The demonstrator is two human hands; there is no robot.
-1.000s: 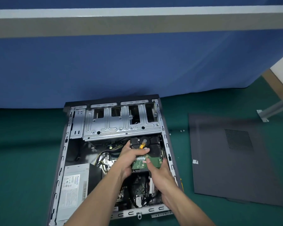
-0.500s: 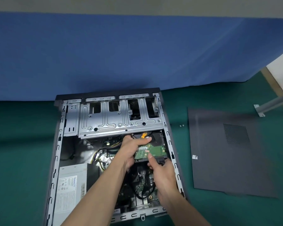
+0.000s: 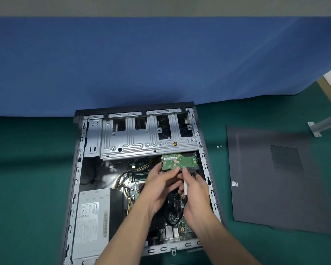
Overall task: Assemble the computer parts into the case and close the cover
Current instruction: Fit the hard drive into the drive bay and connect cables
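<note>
The open computer case (image 3: pixel 75 180) lies flat on the green mat. A hard drive (image 3: pixel 178 161) with its green circuit board up sits partly under the metal drive cage (image 3: pixel 141 142) at the case's right side. My left hand (image 3: pixel 159 188) touches the drive's near edge with its fingertips. My right hand (image 3: pixel 195 196) pinches a black connector (image 3: pixel 191 174) right at the drive's near edge, with a white-wrapped cable below it. The dark side cover (image 3: pixel 275 180) lies flat to the right of the case.
A grey power supply (image 3: pixel 94 217) fills the case's near-left corner, with yellow and black wires (image 3: pixel 122 178) beside it. Two small screws (image 3: pixel 219 146) lie between case and cover. A blue curtain (image 3: pixel 141 64) hangs behind. A metal leg (image 3: pixel 321 125) stands at the far right.
The hard drive has slid away from me, further under the drive cage. My right hand now holds a black connector at its near edge. The view has tilted down.
</note>
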